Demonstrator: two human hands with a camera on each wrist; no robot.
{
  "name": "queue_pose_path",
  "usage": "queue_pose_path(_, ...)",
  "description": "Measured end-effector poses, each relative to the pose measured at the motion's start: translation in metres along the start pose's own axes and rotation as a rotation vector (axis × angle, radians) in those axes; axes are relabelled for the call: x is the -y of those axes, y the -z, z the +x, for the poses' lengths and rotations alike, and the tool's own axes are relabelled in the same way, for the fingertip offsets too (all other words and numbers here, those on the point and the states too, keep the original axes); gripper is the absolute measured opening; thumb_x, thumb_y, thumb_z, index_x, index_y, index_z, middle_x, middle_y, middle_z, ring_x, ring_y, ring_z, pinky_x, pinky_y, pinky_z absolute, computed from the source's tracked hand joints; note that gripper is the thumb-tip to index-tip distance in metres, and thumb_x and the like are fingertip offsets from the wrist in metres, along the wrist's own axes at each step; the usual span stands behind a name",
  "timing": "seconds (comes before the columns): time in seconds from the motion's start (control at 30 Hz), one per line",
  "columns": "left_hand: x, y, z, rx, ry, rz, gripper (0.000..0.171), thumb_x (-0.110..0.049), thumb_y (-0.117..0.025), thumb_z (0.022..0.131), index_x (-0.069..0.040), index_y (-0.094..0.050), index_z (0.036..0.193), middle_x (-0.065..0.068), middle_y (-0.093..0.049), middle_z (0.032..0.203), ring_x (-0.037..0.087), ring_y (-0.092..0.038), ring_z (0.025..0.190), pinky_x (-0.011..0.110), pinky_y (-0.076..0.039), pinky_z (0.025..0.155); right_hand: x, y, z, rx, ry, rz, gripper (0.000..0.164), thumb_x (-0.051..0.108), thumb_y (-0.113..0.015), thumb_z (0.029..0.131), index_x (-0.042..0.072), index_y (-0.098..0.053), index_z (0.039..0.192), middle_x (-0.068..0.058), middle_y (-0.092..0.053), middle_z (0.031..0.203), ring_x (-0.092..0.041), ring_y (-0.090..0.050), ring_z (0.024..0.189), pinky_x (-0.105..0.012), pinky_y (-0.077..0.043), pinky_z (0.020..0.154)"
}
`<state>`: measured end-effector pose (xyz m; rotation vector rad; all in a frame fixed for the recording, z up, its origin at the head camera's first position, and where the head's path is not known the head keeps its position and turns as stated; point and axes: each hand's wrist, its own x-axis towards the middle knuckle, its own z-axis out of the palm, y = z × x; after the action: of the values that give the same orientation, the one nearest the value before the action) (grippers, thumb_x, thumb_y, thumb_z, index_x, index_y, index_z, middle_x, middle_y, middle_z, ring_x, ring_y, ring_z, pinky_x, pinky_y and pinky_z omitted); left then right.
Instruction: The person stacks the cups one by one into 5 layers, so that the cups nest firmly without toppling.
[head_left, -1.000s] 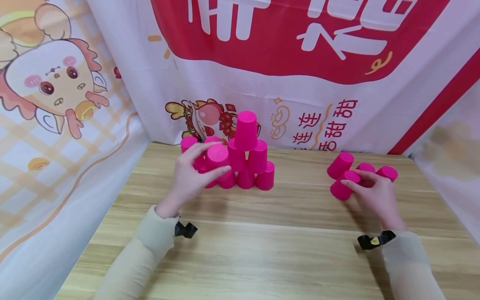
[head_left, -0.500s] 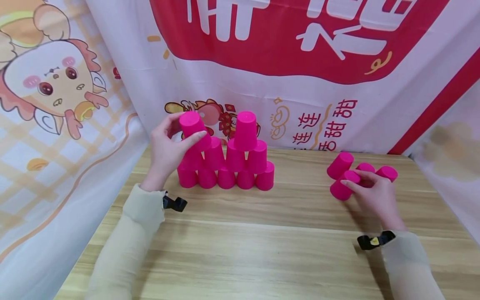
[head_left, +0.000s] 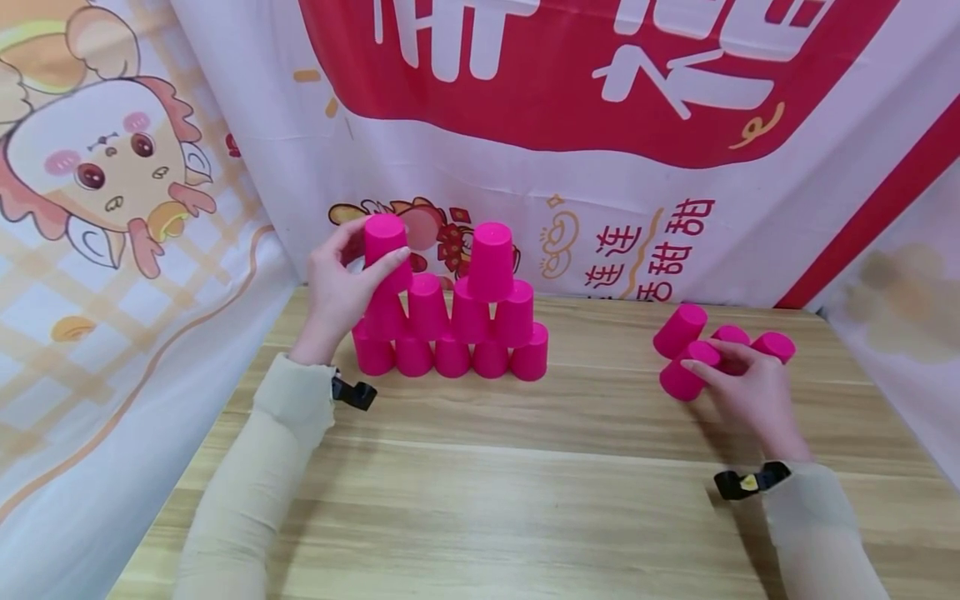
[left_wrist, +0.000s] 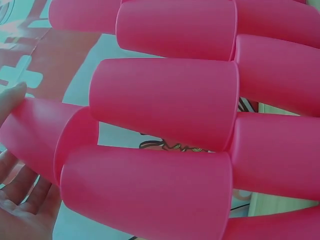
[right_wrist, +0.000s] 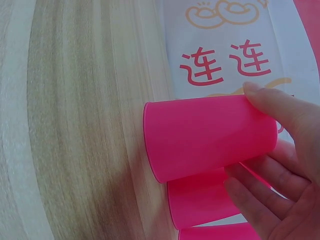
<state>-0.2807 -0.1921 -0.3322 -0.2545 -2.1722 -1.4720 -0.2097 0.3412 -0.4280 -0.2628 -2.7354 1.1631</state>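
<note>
My left hand (head_left: 336,279) grips an upside-down pink plastic cup (head_left: 387,250) between thumb and fingers, at the top left of a cup stack. In the left wrist view this held cup (left_wrist: 35,132) leans, its open rim right at the base of a second-row cup (left_wrist: 145,192). Beneath it in the stack are a bottom row of cups (head_left: 453,358) and a second row (head_left: 427,308). One cup (head_left: 491,262) stands on the third level to the right. My right hand (head_left: 753,392) holds another upside-down pink cup (right_wrist: 210,137) by its base end, low over the wooden table.
Several more upside-down pink cups (head_left: 680,332) stand around my right hand at the table's right side. Printed cloth (head_left: 570,192) hangs close behind the stack and along both sides. The wooden table (head_left: 495,517) reaches toward me in front of the stack.
My left hand has carried its cup up and left from in front of the stack to the top left. Over the last half second it shifted slightly right. My right hand stays put.
</note>
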Motion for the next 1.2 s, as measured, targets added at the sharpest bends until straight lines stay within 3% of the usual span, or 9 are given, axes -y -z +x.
queue_pose_path(0.3, 0.008, -0.004, 0.000, 0.005, 0.075, 0.000, 0.067, -0.051, -0.079, 0.086, -0.024, -0.058, 0.144, 0.000, -0.064, 0.131, 0.019, -0.059, 0.117, 0.037, -0.053, 0.096, 0.001, 0.000, 0.001, 0.002, 0.000, -0.007, 0.078, 0.062, -0.074, 0.085, 0.009, -0.061, 0.141, -0.017, -0.063, 0.129, -0.035, -0.050, 0.117, -0.020, -0.050, 0.070)
queue_pose_path(0.67, 0.008, -0.002, 0.001, 0.027, 0.069, -0.012, 0.064, -0.049, -0.080, 0.086, -0.024, -0.060, 0.142, -0.001, -0.065, 0.128, 0.018, -0.060, 0.114, 0.037, -0.053, 0.096, 0.007, 0.002, -0.001, 0.009, 0.010, -0.037, 0.081, 0.064, -0.073, 0.084, 0.007, -0.061, 0.141, -0.019, -0.063, 0.126, -0.035, -0.054, 0.111, -0.020, -0.051, 0.070)
queue_pose_path(0.77, 0.009, -0.001, 0.001, 0.031, 0.073, -0.010, 0.065, -0.050, -0.080, 0.086, -0.025, -0.061, 0.142, -0.001, -0.066, 0.128, 0.019, -0.060, 0.114, 0.038, -0.053, 0.096, 0.014, 0.003, -0.004, -0.016, 0.061, -0.062, 0.082, 0.065, -0.074, 0.082, 0.007, -0.063, 0.139, -0.018, -0.065, 0.123, -0.032, -0.057, 0.107, -0.018, -0.048, 0.071)
queue_pose_path(0.97, 0.008, 0.000, 0.001, 0.037, 0.088, -0.014, 0.066, -0.051, -0.080, 0.085, -0.025, -0.060, 0.142, -0.001, -0.065, 0.128, 0.019, -0.060, 0.114, 0.038, -0.053, 0.096, 0.048, 0.002, -0.012, -0.117, 0.258, -0.058, 0.069, 0.053, -0.083, 0.081, 0.007, -0.070, 0.130, -0.016, -0.073, 0.111, -0.028, -0.067, 0.093, -0.006, -0.046, 0.066)
queue_pose_path(1.2, 0.006, 0.002, 0.000, 0.049, 0.074, -0.044, 0.066, -0.048, -0.082, 0.085, -0.028, -0.058, 0.143, -0.003, -0.064, 0.130, 0.018, -0.059, 0.116, 0.039, -0.051, 0.097, 0.099, 0.001, -0.031, -0.140, 0.397, 0.012, 0.056, 0.042, -0.088, 0.079, 0.018, -0.073, 0.127, -0.004, -0.073, 0.110, -0.017, -0.062, 0.086, -0.011, -0.048, 0.063)
